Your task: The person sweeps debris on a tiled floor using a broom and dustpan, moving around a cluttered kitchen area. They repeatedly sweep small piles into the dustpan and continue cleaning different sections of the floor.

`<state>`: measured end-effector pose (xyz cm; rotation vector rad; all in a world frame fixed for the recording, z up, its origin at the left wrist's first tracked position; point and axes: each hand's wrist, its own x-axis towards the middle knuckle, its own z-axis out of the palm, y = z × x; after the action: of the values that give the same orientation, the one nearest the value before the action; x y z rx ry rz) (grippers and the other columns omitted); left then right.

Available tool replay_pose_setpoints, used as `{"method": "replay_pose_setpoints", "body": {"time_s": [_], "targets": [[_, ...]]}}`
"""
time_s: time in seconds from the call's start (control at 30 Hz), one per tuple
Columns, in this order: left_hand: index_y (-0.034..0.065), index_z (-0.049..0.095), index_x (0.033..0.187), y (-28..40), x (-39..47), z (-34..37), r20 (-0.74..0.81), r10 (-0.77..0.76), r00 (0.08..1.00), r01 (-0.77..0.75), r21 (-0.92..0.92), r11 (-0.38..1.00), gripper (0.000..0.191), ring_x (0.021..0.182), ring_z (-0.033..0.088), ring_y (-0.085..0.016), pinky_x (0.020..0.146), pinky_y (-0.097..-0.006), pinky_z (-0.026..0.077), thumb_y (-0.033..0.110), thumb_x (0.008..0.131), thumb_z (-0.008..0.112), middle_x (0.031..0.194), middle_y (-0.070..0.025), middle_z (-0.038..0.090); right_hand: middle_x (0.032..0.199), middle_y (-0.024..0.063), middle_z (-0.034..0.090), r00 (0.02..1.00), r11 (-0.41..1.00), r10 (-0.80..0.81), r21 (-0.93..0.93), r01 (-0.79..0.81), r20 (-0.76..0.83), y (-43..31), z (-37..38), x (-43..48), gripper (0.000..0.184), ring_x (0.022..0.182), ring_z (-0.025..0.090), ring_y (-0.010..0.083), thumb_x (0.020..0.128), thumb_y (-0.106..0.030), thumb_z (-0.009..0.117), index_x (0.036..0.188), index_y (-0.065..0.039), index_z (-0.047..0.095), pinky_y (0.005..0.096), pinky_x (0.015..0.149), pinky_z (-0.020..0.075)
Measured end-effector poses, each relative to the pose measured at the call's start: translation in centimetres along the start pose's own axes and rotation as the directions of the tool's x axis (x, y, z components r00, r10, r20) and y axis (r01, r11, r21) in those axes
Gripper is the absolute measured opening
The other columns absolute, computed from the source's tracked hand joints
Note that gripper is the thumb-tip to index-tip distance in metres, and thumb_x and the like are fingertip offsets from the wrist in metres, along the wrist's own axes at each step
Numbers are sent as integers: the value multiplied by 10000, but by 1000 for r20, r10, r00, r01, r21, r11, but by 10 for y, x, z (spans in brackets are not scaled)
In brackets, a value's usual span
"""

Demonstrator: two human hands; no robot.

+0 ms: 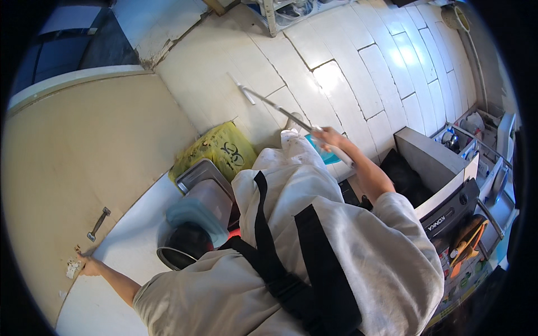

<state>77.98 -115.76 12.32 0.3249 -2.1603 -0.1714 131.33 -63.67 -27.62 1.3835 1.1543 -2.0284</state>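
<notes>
My right hand (330,139) is closed around the pale grip of a long-handled floor squeegee or wiper (290,115), whose metal pole slants away over the floor. Its narrow white head (247,93) is low over or on the pale tiles; contact cannot be told. At the far left, my left hand (87,265) touches the edge of a beige door (105,143), just below its metal pull handle (98,224). The fingers are partly hidden at that edge, beside a patch of damaged surface. A turquoise plastic object (328,154) shows partly behind my right hand.
A yellow printed bag (222,149), a metal tray (201,170), a lidded plastic container (197,214) and a black pot (185,245) stand by my left side. To the right are an open drawer-like box (433,151) and a crowded rack (483,155). Another rack (271,19) stands ahead.
</notes>
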Motion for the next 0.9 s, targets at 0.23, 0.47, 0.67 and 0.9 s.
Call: {"method": "replay_pose_setpoints", "body": {"time_s": [0.23,0.47,0.67,0.9], "targets": [[6,333,1055,28,-10,44,-279,-481,831,422,-248,872,604,885,469,-323,705,-398,412,231,591,647,909,-177,493,482,39,413,970,946,145,315,-78,-196,59,-72,-107,253,301,367,92,781,-263,480,875,-28,470,230,262,305],[-4,422,1014,191,-134,81,447,275,851,74,-622,780,293,825,491,-207,734,-325,402,110,753,491,936,-116,502,488,42,412,889,917,157,397,30,-430,80,-36,-135,219,310,358,94,790,-224,461,895,-33,477,235,273,314],[52,451,1084,368,-325,-13,55,556,-829,241,-862,446,353,871,494,-162,775,-265,382,117,747,534,944,-75,531,491,20,396,852,847,166,514,135,-497,44,32,-154,245,345,375,89,797,-198,445,974,-29,468,227,300,324],[38,523,930,464,-304,-1,-391,149,-908,407,-741,534,245,755,471,-127,684,-252,384,220,766,530,848,-46,502,495,21,397,852,712,119,642,285,-510,-68,148,-99,326,346,381,95,791,-180,444,1103,-87,425,235,302,323]]}}
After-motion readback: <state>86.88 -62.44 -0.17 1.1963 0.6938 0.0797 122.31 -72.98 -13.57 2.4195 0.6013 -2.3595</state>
